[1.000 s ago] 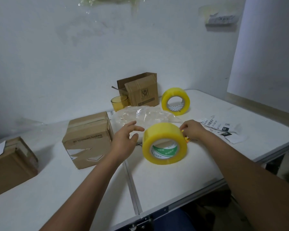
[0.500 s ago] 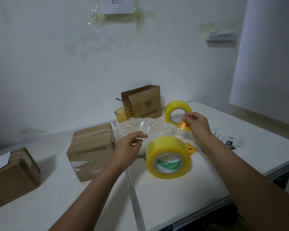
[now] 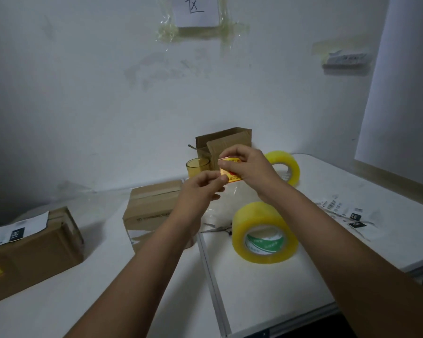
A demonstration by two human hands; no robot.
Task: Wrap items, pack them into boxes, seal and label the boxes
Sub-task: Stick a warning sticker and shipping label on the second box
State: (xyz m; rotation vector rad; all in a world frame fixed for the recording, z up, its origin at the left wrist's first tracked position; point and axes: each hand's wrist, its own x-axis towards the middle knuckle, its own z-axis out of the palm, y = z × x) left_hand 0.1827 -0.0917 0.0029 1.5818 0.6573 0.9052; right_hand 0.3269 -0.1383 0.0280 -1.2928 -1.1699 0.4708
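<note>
Head view: right hand (image 3: 248, 167) and left hand (image 3: 200, 189) both pinch a small yellow-and-red sticker (image 3: 231, 173), held in the air above the white table (image 3: 266, 289), in front of the open cardboard box (image 3: 224, 142). Near tape roll (image 3: 264, 236) stands on edge below; sealed box (image 3: 154, 206) sits left.

The sticker (image 3: 230, 172) is mostly covered by the right hand (image 3: 248, 167) and left hand (image 3: 200, 189), its print unreadable. The left box (image 3: 32, 250) is cut by the frame edge. The labels (image 3: 347, 213) are too small to read.
</note>
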